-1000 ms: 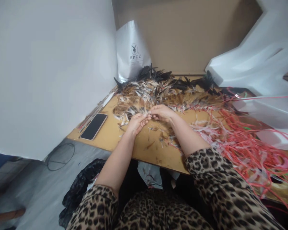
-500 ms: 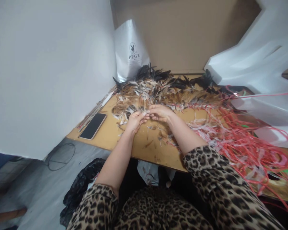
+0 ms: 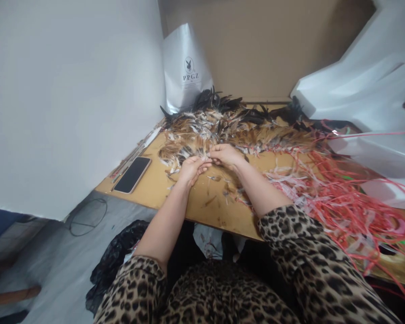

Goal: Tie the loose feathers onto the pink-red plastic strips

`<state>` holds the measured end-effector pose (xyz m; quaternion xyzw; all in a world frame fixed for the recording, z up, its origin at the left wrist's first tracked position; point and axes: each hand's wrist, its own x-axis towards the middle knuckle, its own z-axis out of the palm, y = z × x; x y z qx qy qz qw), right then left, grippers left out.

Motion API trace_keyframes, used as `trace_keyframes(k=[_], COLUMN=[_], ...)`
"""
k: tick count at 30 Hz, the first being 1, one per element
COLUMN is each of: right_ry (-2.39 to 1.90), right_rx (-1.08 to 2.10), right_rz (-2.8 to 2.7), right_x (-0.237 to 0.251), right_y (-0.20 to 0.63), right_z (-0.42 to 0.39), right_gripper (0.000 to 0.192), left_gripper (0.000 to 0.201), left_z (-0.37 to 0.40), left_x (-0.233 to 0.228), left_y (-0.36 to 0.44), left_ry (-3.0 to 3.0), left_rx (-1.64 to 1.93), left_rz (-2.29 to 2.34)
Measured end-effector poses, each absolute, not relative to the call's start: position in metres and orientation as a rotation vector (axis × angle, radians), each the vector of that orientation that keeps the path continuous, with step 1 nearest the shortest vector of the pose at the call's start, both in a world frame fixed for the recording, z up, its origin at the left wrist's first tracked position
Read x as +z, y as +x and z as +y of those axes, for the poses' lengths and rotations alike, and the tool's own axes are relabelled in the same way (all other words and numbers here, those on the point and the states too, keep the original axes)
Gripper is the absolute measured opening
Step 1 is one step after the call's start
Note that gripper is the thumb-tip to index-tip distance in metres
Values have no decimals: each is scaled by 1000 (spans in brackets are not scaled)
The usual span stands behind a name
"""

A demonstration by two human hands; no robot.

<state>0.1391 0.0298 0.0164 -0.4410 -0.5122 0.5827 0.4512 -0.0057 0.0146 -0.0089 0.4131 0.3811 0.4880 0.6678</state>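
Note:
My left hand [image 3: 193, 168] and my right hand [image 3: 225, 156] meet over the near edge of a feather pile. Both have their fingers pinched together around the pale base of a small brown feather bunch [image 3: 200, 146], whose tips fan away from me. The exact grip is partly hidden by the fingers. Behind them spreads a heap of brown, white and black feathers [image 3: 256, 134]. A few loose feathers [image 3: 209, 201] lie on the yellowish table [image 3: 172, 198] below my wrists.
A phone [image 3: 132, 174] lies at the left, close to the white wall [image 3: 70, 99]. A silver-white bag [image 3: 185, 67] stands behind the feathers. Tangled red string [image 3: 351, 202] covers the right side, with white plastic sheeting [image 3: 357, 85] beyond. A black plastic bag [image 3: 116, 256] sits on the floor.
Both hands stay together at the same spot, with only slight finger movement at the right hand. The whole view has shifted a little.

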Motion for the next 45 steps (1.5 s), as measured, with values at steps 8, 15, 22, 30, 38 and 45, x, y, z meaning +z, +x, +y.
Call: trace_keyframes(k=[8, 15, 22, 30, 38, 45], right_ry=[-1082, -1078, -1052, -1072, -1084, -1104], right_rx=[1429, 1458, 1415, 1399, 1361, 1248], right_rz=[-1217, -1161, -1160, -1144, -1209, -1258], right_x=[10, 12, 9, 15, 17, 12], right_y=[137, 138, 136, 141, 139, 134], right_z=[34, 34, 35, 33, 30, 30], right_gripper=[22, 27, 27, 31, 30, 29], left_gripper=[17, 18, 17, 16, 11, 4], left_z=[16, 17, 18, 17, 18, 18], left_x=[-10, -12, -15, -14, -12, -12], left_y=[-5, -6, -6, -8, -8, -5], left_ry=[904, 866, 902, 877, 793, 785], left_rx=[1111, 1089, 1062, 1080, 1048, 1018], left_rz=[870, 842, 837, 845, 834, 828])
